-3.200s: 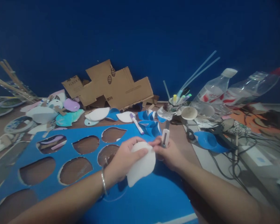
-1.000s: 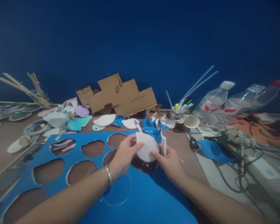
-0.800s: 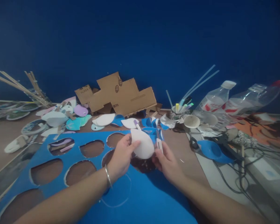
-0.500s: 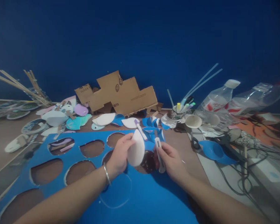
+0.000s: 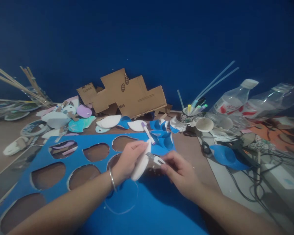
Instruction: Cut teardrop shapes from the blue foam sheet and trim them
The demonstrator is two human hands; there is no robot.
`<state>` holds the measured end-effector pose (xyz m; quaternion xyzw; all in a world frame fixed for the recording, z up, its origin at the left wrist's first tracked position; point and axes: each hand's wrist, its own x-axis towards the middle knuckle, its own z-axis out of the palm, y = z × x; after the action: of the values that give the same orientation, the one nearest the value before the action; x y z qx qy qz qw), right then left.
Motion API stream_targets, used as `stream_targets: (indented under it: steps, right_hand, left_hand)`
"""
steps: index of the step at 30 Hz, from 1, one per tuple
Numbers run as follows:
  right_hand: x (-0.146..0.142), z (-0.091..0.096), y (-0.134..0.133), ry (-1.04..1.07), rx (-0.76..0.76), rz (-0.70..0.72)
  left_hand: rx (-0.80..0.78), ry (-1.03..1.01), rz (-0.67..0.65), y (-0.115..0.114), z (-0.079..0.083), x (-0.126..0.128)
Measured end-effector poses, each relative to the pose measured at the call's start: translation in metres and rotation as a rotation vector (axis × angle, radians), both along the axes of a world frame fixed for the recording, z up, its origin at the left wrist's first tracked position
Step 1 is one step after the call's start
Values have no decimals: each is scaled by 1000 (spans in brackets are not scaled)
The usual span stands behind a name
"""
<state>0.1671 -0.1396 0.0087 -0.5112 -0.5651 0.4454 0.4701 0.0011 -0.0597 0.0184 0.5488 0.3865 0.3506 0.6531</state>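
Observation:
My left hand [image 5: 128,158] pinches a round white foam disc [image 5: 140,164], held nearly edge-on to me above a big blue foam sheet [image 5: 147,209]. My right hand [image 5: 180,171] grips a small white utility knife [image 5: 156,159], its blade end pointing left and touching the disc's upper edge. A silver bangle circles my left wrist. Below the hands a circle outline is scored in the blue sheet. Several round holes are cut out of the sheet to the left.
Cut foam pieces in white, blue, purple and teal [image 5: 80,122] litter the far table. Cardboard [image 5: 123,93] leans on the blue wall. A cup of pens and straws [image 5: 194,112], two plastic bottles [image 5: 235,98], a blue bowl shape [image 5: 225,155] and cables [image 5: 257,176] crowd the right. Sticks [image 5: 17,85] lie far left.
The disc has turned from facing me to nearly edge-on and dropped lower. My right hand swung the knife from upright to lying sideways, its tip now against the disc.

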Motion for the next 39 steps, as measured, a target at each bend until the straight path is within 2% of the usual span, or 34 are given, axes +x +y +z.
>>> stream_targets:
  steps: [6, 21, 39]
  right_hand:
    - [-1, 0, -2, -53, 4, -52]
    - [-1, 2, -3, -152, 83, -62]
    - [-1, 0, -3, -144, 93, -62]
  left_hand:
    - [15, 6, -11, -3, 5, 1]
    - [103, 67, 15, 2, 4, -1]
    - [159, 114, 2, 1, 11, -2]
